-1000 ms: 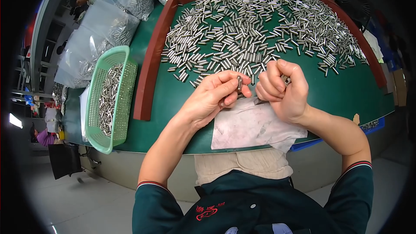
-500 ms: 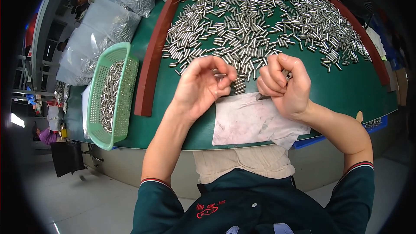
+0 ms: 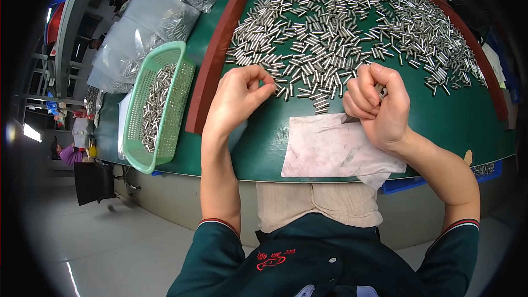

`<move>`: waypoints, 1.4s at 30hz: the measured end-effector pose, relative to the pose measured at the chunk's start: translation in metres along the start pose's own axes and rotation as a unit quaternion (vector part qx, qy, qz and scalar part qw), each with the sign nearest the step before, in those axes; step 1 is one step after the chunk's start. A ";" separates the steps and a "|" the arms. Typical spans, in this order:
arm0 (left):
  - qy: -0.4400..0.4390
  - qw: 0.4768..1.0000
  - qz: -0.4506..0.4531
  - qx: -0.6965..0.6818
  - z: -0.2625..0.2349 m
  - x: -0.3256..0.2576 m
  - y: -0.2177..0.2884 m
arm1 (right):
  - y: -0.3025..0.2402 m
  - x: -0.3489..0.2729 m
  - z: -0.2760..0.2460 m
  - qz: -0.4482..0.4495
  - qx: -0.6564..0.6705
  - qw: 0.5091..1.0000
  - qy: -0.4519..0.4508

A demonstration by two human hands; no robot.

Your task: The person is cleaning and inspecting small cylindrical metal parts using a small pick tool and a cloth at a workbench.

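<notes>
Many small shiny metal cylinders (image 3: 341, 38) lie spread over a green table (image 3: 440, 121) inside a red-brown curved rim (image 3: 212, 71). My left hand (image 3: 237, 98) hovers at the near left edge of the pile, thumb and fingertips pinched together; whether a cylinder is between them is hidden. My right hand (image 3: 379, 107) is a closed fist above a stained white cloth (image 3: 330, 151). It grips a small tool whose dark tip (image 3: 348, 118) pokes out below the fingers, and a glint of metal shows between the fingers.
A green plastic basket (image 3: 144, 154) with several cylinders in it stands left of the rim. Clear plastic bags (image 3: 159, 22) of metal parts lie at the back left. A blue tray (image 3: 473, 173) shows at the table's right front edge. Other people are at the far left.
My hands were together over the cloth, working on one cylinder. They have parted: the left hand moved left and up to the pile's edge, and the right fist stayed over the cloth.
</notes>
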State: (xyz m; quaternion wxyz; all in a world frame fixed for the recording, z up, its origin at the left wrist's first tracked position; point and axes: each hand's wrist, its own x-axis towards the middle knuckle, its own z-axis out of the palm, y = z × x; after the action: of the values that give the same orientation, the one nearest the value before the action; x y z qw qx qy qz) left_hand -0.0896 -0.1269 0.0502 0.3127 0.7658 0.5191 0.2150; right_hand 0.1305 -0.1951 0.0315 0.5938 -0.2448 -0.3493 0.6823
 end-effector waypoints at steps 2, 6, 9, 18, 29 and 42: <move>0.022 0.997 0.010 0.067 -0.001 -0.003 -0.004 | 0.002 0.001 -0.001 -0.003 0.018 1.000 -0.002; -0.003 0.994 -0.004 0.110 -0.009 -0.010 -0.001 | 0.002 0.000 -0.002 -0.006 0.015 1.000 -0.004; 0.000 0.989 0.037 0.140 -0.006 -0.016 -0.001 | 0.002 0.000 -0.002 -0.009 0.013 1.000 -0.002; 0.080 0.970 0.050 0.223 0.011 -0.025 -0.014 | 0.001 0.000 -0.004 -0.003 0.015 1.000 -0.004; 0.118 0.967 -0.025 0.226 0.012 -0.027 -0.020 | 0.001 0.004 -0.005 -0.005 0.019 1.000 -0.016; 0.096 0.992 0.071 -0.035 0.028 -0.031 -0.001 | 0.001 0.002 -0.006 -0.001 -0.016 1.000 -0.007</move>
State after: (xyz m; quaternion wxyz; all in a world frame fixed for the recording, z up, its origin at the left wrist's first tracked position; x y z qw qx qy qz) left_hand -0.0830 -0.1626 0.0292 0.2719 0.7650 0.4833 0.3275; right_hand 0.1336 -0.1922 0.0270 0.5879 -0.2494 -0.3642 0.6779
